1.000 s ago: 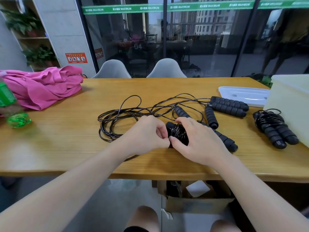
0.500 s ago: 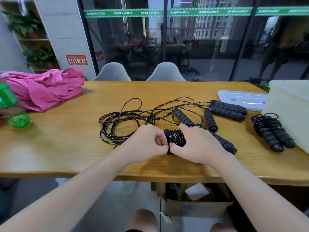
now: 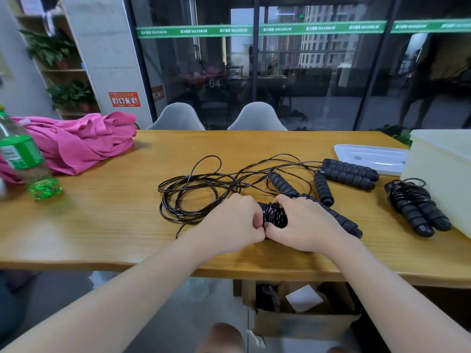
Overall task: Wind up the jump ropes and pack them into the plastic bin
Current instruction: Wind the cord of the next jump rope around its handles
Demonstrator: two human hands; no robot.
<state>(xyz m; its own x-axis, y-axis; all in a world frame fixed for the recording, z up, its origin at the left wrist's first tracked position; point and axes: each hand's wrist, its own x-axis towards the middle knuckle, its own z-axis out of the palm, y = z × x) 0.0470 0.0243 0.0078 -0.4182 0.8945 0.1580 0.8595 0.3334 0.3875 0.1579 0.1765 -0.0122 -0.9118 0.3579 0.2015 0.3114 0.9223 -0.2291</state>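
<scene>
Your left hand and right hand, fingers curled, pinch the wound rope at the table's near edge; loose cord behind, bin far right.

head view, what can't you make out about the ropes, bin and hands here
- Plastic bin: cut off by the right edge in the head view; its inside is hidden.
- Wound rope: its ends are covered by the left hand and right hand.
- Loose ropes: tangled strands overlap, so their number is unclear.
- Bottle: blurred, label unreadable.
</scene>
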